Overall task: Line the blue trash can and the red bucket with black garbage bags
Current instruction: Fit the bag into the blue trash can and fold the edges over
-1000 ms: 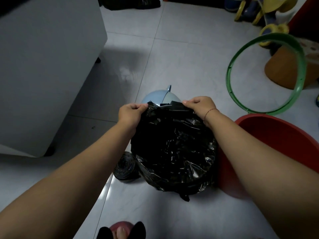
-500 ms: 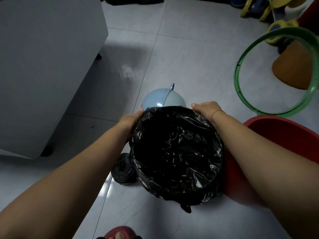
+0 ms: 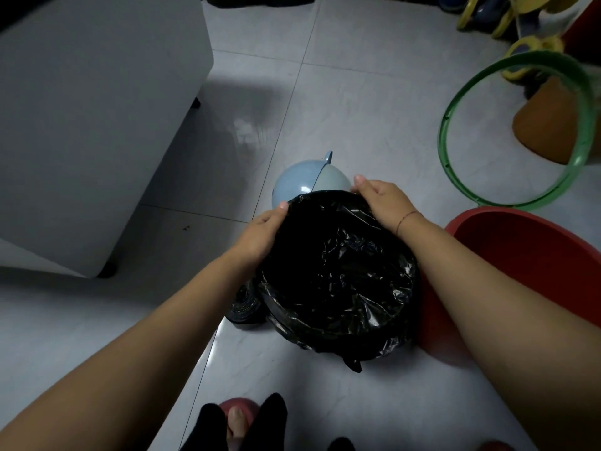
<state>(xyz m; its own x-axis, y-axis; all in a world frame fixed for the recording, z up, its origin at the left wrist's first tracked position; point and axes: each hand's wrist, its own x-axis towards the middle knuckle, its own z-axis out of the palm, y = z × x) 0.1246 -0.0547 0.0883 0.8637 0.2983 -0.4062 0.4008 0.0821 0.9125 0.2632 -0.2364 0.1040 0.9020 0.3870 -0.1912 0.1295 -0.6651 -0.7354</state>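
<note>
From the head camera, a black garbage bag [image 3: 338, 265] is stretched over the mouth of a round can standing on the tiled floor [image 3: 357, 109]; the bag hides the can's walls, so its colour cannot be told. Both hands rest on the far rim: the left hand [image 3: 260, 234] lies flat along the left edge, fingers curled over the plastic, and the right hand [image 3: 380, 198] presses the bag's edge down at the far right, thumb out. A pale blue domed lid [image 3: 302, 185] lies just beyond the rim. The red bucket [image 3: 520, 252] stands unlined, touching the bag's right side. A roll of black bags [image 3: 242, 305] sits at the can's left foot. A green hoop [image 3: 455, 115] leans behind the bucket.
</note>
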